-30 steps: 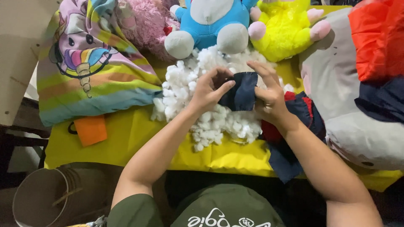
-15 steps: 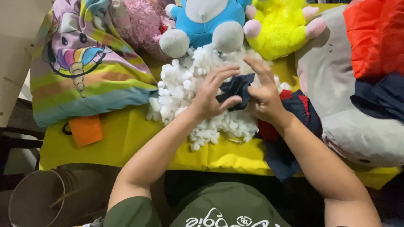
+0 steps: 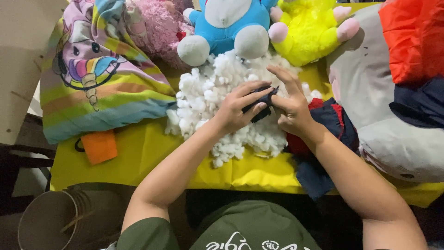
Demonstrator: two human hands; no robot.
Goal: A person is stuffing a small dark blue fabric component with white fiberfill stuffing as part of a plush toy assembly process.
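Note:
Both hands meet over a heap of white stuffing (image 3: pixel 217 102) on a yellow cloth (image 3: pixel 148 157). My left hand (image 3: pixel 238 109) and my right hand (image 3: pixel 289 102) pinch a small piece of dark navy fabric (image 3: pixel 260 104) between them, fingers curled around it. The navy piece joins a red and navy cloth toy body (image 3: pixel 330 122) that lies under my right wrist and hangs over the front edge.
Behind the stuffing sit a blue and white plush (image 3: pixel 229 25), a yellow plush (image 3: pixel 307 32) and a pink plush (image 3: pixel 155 28). A rainbow unicorn cushion (image 3: pixel 92 78) lies left, an orange tag (image 3: pixel 99 146) below it. A big grey plush (image 3: pixel 384 111) fills the right. A metal bucket (image 3: pixel 46 222) stands lower left.
The hands have closed in on the navy fabric, which now shows less between the fingers. The view has shifted slightly; the hands stay over the stuffing.

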